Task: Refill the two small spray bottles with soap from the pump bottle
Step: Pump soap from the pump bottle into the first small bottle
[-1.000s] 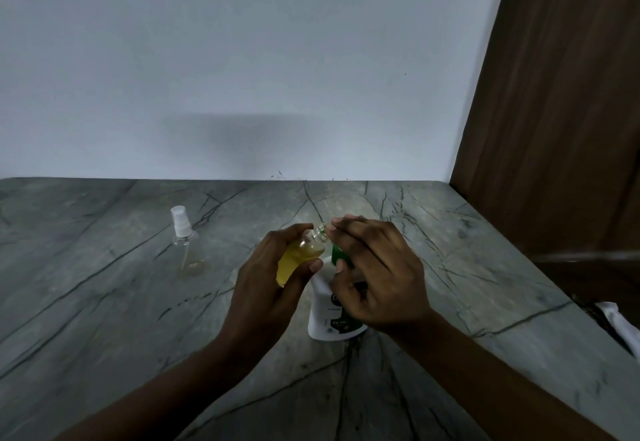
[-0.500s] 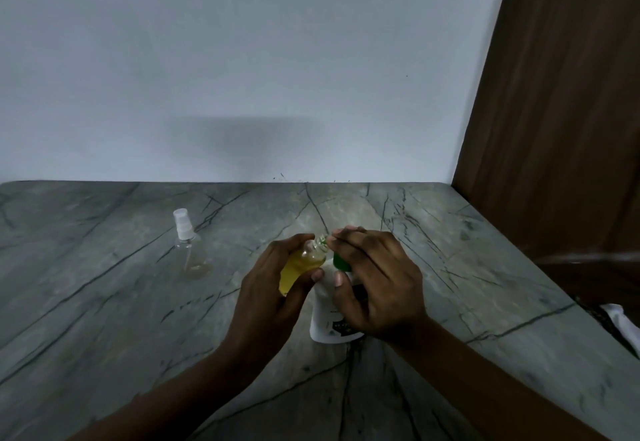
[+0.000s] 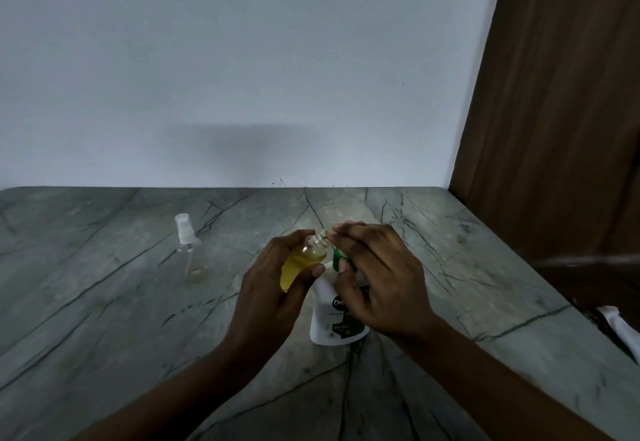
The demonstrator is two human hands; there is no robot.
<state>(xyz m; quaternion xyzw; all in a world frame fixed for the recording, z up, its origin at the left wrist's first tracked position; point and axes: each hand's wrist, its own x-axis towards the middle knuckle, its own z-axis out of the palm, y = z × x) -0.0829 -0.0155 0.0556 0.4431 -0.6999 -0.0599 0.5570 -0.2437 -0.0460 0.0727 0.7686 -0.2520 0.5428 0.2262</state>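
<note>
My left hand grips a small clear bottle filled with yellow soap, tilted, its open neck pointing up right. A white pump bottle with a green pump head stands on the grey marble counter just right of it. My right hand lies over the pump head, fingers curled round it, fingertips at the small bottle's neck. The nozzle is hidden under my fingers. A second small spray bottle, clear with a white cap, stands upright to the left, nearly empty.
A white wall runs along the counter's back. A brown wooden panel closes the right side. The counter's edge drops off at right, where something white lies below.
Both hands and the bottles stay almost in place; my right fingers have shifted slightly on the pump head. The camera view has tipped up a little.
</note>
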